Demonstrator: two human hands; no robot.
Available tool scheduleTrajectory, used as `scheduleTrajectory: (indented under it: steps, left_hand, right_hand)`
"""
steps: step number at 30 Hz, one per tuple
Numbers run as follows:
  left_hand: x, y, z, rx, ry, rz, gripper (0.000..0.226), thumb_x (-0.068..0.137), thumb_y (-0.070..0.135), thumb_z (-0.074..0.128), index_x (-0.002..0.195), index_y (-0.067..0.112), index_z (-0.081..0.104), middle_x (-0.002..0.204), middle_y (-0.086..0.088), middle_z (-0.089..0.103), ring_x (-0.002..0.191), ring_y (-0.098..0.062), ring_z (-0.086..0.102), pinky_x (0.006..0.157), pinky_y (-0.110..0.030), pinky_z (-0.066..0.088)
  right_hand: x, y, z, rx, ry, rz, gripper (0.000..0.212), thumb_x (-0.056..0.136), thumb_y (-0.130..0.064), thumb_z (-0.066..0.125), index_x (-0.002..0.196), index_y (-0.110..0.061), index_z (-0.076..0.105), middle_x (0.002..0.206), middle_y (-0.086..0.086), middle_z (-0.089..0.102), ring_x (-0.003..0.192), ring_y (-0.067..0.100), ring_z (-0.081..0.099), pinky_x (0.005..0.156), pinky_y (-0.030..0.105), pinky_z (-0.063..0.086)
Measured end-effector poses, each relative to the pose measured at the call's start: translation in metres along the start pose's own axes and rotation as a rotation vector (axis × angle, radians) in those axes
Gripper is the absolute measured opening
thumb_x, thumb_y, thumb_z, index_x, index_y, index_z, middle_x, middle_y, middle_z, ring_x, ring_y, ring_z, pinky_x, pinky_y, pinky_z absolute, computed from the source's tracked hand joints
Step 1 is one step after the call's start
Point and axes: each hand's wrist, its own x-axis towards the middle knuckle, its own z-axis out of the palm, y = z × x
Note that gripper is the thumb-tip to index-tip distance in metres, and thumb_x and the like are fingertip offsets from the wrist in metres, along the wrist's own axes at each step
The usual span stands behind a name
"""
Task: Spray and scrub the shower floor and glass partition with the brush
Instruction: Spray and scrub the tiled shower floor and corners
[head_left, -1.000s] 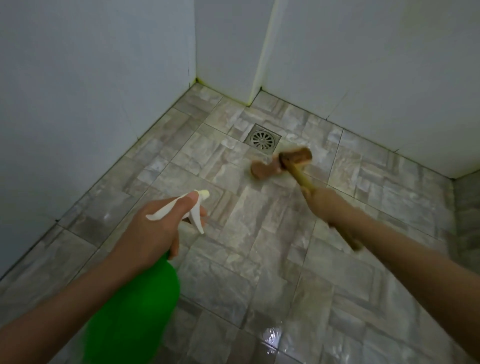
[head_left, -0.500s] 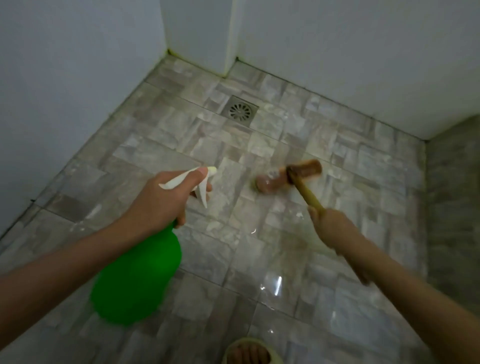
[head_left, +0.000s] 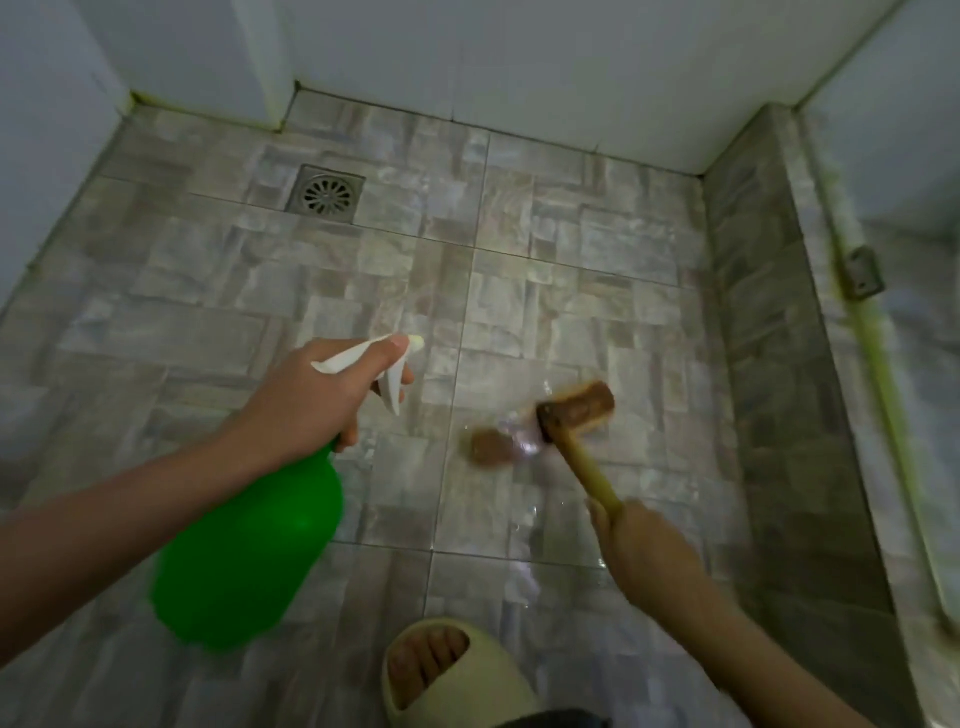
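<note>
- The left hand (head_left: 306, 400) grasps the neck of the green spray bottle (head_left: 249, 551). One finger lies along the white trigger head, and the nozzle points forward over the tiles.
- The right hand (head_left: 649, 545) is clenched round the yellowish handle of the brush (head_left: 574, 410). Its brown head (blurred) is down on the wet shower floor (head_left: 571, 249), right of the nozzle.
- The drain (head_left: 326, 195) lies well apart, near the far-left corner.
- The glass partition (head_left: 904, 171) stands on the tiled kerb (head_left: 763, 364) at the right.
- A pale slipper (head_left: 457, 670) is at the near edge.
</note>
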Motion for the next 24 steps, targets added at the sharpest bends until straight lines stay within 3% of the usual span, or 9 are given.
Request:
scheduleTrajectory:
  steps: [4,7,10,15,18,20,22,24]
  left_hand:
    - [0.007,0.015,0.027,-0.02,0.021,0.049,0.058,0.076,0.078,0.047,0.084,0.031,0.08,0.092,-0.015,0.078,0.038,-0.019,0.054,0.055,-0.031,0.049]
    - [0.008,0.027,0.043,-0.083,0.041,0.07,0.051,0.083,0.074,0.051,0.085,0.032,0.08,0.093,-0.005,0.079,0.038,-0.022,0.052,0.05,-0.031,0.047]
    - [0.011,0.032,0.055,-0.116,0.062,0.047,0.042,0.101,0.052,0.051,0.088,0.025,0.079,0.094,0.005,0.08,0.037,-0.021,0.049,0.043,-0.028,0.044]
    - [0.015,0.026,0.076,-0.109,-0.016,-0.001,0.048,0.099,0.057,0.051,0.085,0.022,0.081,0.094,0.004,0.08,0.044,-0.032,0.056,0.044,-0.029,0.045]
    - [0.014,0.025,0.091,-0.04,-0.058,0.009,0.046,0.101,0.054,0.051,0.079,0.024,0.079,0.091,-0.011,0.079,0.039,-0.022,0.052,0.044,-0.029,0.045]
    - [0.01,0.029,0.097,0.012,-0.067,0.038,0.048,0.1,0.054,0.051,0.076,0.023,0.079,0.089,-0.023,0.075,0.036,-0.016,0.051,0.043,-0.026,0.046]
    - [0.003,0.035,0.099,0.023,-0.067,0.055,0.052,0.096,0.057,0.051,0.074,0.018,0.078,0.076,-0.028,0.07,0.034,-0.01,0.048,0.042,-0.021,0.044]
    - [-0.004,0.038,0.101,-0.02,-0.033,0.044,0.059,0.087,0.062,0.051,0.074,0.01,0.077,0.054,-0.016,0.064,0.031,-0.005,0.044,0.04,-0.018,0.039]
  right_hand:
    - [0.074,-0.023,-0.025,0.144,0.097,-0.015,0.055,0.097,-0.053,0.031,0.102,-0.005,0.058,0.098,0.013,0.064,0.09,0.034,0.063,0.074,0.036,0.047]
    - [0.032,0.034,-0.003,0.127,0.076,0.058,0.054,0.096,-0.056,0.03,0.099,-0.01,0.058,0.091,0.009,0.065,0.084,0.029,0.064,0.075,0.038,0.052]
    - [-0.034,0.078,0.012,0.173,-0.038,0.191,0.052,0.093,-0.058,0.028,0.086,-0.015,0.057,0.078,0.004,0.064,0.07,0.022,0.064,0.07,0.039,0.056]
    - [0.044,0.073,-0.02,0.19,0.054,0.166,0.051,0.099,-0.047,0.029,0.089,-0.006,0.057,0.083,0.014,0.063,0.074,0.029,0.06,0.068,0.032,0.048]
    - [0.099,0.067,-0.057,0.231,0.087,0.145,0.054,0.101,-0.042,0.028,0.1,0.0,0.061,0.091,0.02,0.063,0.081,0.035,0.062,0.068,0.036,0.05]
    - [0.09,0.079,-0.058,0.242,0.085,0.156,0.049,0.101,-0.042,0.029,0.1,-0.002,0.059,0.097,0.021,0.063,0.086,0.036,0.062,0.067,0.035,0.047]
    - [0.053,0.099,-0.036,0.212,0.055,0.183,0.046,0.101,-0.043,0.031,0.089,-0.007,0.058,0.098,0.02,0.065,0.09,0.036,0.064,0.068,0.033,0.044]
    - [0.014,0.111,-0.013,0.218,0.023,0.233,0.046,0.1,-0.046,0.031,0.07,-0.016,0.049,0.093,0.018,0.068,0.087,0.033,0.066,0.07,0.033,0.048]
